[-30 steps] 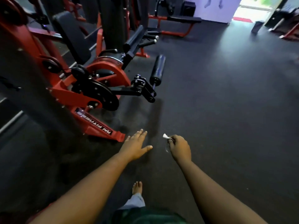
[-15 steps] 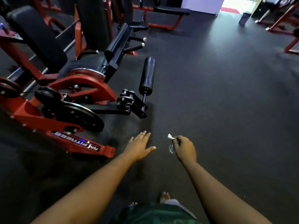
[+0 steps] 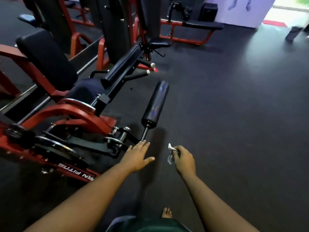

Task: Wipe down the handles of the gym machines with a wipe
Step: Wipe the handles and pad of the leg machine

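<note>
Pinching a crumpled wipe, the right hand hangs beside the flat, spread left hand; ahead, the roller pad points away.

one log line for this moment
left hand: open, reaching toward roller pad | right hand: pinching wipe | wiping: not yet begun

We stand on a dark rubber floor that runs out ahead of the right hand to a pale lilac wall. Far beyond that hand, daylight spills through a doorway and leaves a soft sheen on the floor. A red mat lies at the threshold, with a dark bin just beside it. A black speaker box sits against the wall.
</note>
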`<control>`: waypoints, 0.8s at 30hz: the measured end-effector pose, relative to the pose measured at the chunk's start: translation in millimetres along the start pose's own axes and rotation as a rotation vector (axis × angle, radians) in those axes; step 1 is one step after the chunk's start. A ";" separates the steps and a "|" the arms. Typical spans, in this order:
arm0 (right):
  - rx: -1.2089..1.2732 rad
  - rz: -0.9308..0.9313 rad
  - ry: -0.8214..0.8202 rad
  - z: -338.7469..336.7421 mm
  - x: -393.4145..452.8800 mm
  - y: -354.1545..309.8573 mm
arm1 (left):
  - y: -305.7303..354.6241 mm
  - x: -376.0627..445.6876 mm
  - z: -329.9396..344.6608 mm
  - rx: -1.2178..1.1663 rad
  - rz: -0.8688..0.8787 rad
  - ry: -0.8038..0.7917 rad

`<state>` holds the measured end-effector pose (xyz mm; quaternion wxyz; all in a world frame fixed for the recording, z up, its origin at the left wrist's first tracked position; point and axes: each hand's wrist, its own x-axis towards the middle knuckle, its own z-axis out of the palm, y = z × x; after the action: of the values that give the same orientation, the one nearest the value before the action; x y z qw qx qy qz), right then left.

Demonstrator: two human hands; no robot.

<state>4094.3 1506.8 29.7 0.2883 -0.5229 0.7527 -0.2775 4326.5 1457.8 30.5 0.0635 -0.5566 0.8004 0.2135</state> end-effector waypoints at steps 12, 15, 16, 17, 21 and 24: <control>0.195 -0.069 -0.116 1.2 243.0 -81.6 | -55.7 183.0 -96.9 -0.075 -0.167 0.272; 0.174 -0.106 -0.131 10.4 299.6 -105.0 | -86.6 235.6 -120.6 -0.122 -0.195 0.365; 0.155 -0.115 -0.134 12.0 317.5 -110.9 | -94.3 250.5 -128.3 -0.137 -0.198 0.381; 0.141 -0.127 -0.132 11.8 332.8 -116.3 | -100.8 262.7 -134.9 -0.138 -0.198 0.397; 0.090 -0.226 -0.106 10.8 409.0 -155.2 | -125.8 315.3 -175.7 -0.105 -0.207 0.410; 0.082 -0.301 -0.052 10.5 463.0 -191.9 | -140.3 349.9 -209.3 -0.107 -0.225 0.424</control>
<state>4089.4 1009.6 94.0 0.2838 -0.6246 0.6463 -0.3343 4353.5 1028.6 62.3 -0.1121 -0.6773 0.7162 0.1254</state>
